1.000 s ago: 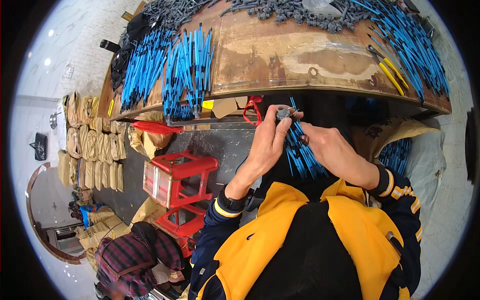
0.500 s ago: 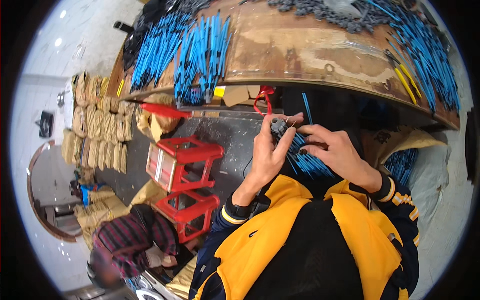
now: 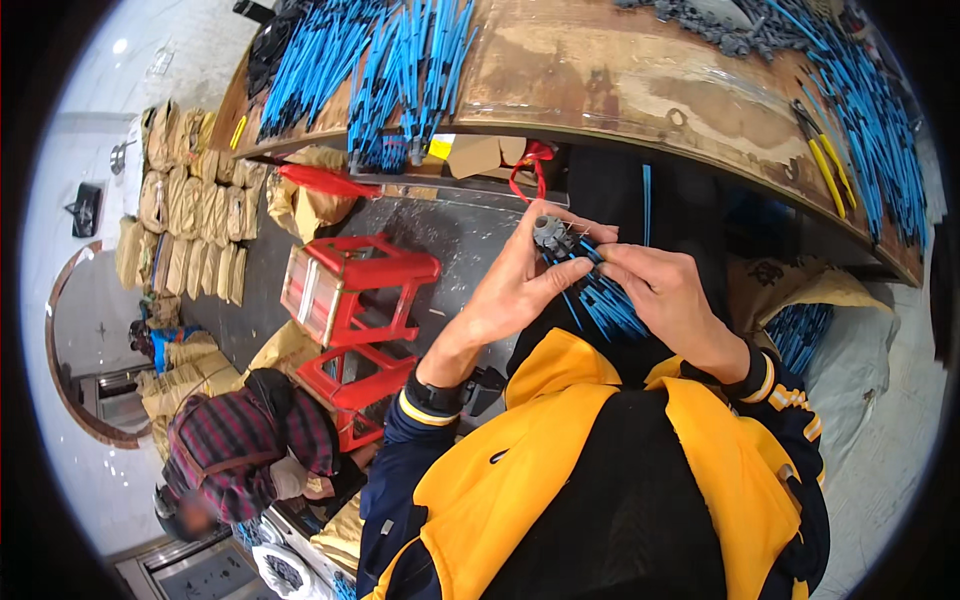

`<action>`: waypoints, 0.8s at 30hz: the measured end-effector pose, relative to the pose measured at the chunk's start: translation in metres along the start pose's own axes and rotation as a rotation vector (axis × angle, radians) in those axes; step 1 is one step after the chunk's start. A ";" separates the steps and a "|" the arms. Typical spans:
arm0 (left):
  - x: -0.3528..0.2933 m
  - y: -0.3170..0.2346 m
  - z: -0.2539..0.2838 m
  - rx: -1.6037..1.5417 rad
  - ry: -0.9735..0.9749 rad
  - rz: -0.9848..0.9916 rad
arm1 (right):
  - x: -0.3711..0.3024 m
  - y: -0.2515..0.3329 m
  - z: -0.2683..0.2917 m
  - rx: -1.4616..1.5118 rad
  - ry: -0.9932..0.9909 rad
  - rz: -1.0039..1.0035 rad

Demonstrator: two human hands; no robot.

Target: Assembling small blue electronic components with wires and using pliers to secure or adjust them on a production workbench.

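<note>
My left hand [image 3: 515,285] is closed round a bundle of thin blue rods [image 3: 606,305] with dark grey and black ends. A round grey fitting [image 3: 549,232] sticks out between its thumb and forefinger. Close beside it, my right hand [image 3: 665,290] is closed, its thumb and fingertips pinched at the dark upper ends of the rods. What looks like the dark end of one rod sits between those fingertips, partly hidden. The bundle slants down toward my jacket, below both hands. One blue rod [image 3: 647,205] stands apart, beyond my right hand under the table edge.
A wooden table [image 3: 600,85] spans the far side, bearing piles of blue rods [image 3: 415,70], grey parts [image 3: 735,30] and yellow-handled pliers [image 3: 828,165]. Red stools [image 3: 375,280] stand at left, near a bent-over person [image 3: 245,440]. An open sack [image 3: 800,325] of rods is at right.
My view has shifted, so the table sits higher in it. The right hand has moved in against the left, its fingertips now pinched together at the rods' dark ends.
</note>
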State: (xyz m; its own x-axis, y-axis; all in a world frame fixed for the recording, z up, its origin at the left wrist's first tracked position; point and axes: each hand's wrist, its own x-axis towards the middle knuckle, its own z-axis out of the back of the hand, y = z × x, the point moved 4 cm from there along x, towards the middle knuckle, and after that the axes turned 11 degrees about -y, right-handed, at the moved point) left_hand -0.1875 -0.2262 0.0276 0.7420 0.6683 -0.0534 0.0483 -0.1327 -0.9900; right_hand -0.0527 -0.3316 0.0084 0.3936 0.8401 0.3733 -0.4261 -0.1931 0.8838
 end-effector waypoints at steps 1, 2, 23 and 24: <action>0.004 -0.009 -0.003 0.023 0.050 0.001 | 0.003 0.004 0.003 -0.008 -0.021 0.015; 0.008 -0.022 -0.007 0.050 0.096 -0.002 | 0.007 0.011 0.007 -0.013 -0.040 0.035; 0.062 0.010 -0.050 0.371 -0.083 -0.131 | 0.014 -0.019 0.104 -0.830 -0.211 0.229; 0.061 0.014 -0.047 0.328 -0.097 -0.087 | 0.021 -0.026 0.125 -0.874 -0.235 0.218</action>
State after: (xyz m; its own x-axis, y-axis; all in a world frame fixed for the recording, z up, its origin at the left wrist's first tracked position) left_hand -0.1099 -0.2212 0.0168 0.6765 0.7355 0.0364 -0.1207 0.1595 -0.9798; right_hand 0.0686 -0.3728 0.0288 0.3466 0.6876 0.6381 -0.9347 0.1955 0.2969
